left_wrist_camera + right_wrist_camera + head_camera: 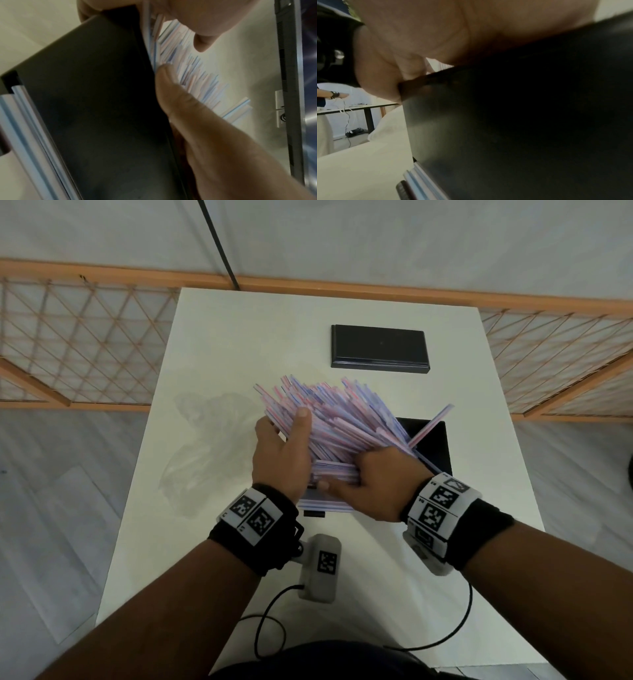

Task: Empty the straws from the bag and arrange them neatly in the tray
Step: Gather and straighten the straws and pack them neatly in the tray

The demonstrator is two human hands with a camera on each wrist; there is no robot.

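A thick bundle of pink, blue and white striped straws (342, 419) slants over the black tray (435, 446), fanning up and to the left. My left hand (284, 453) grips the bundle's left side, thumb across the top. My right hand (370, 477) grips its near end, fingers curled round it. A few straws (325, 505) lie flat at the tray's near end. One straw (431, 426) sticks out to the right. The empty clear bag (205, 446) lies crumpled on the table to the left. In the left wrist view my thumb (171, 88) presses the straws (197, 75) beside the tray wall (94, 108).
A second flat black tray or lid (378, 347) sits at the back of the white table (239, 337). A wooden lattice fence (85, 337) runs behind the table. A grey camera unit (320, 566) and black cables hang near the front edge.
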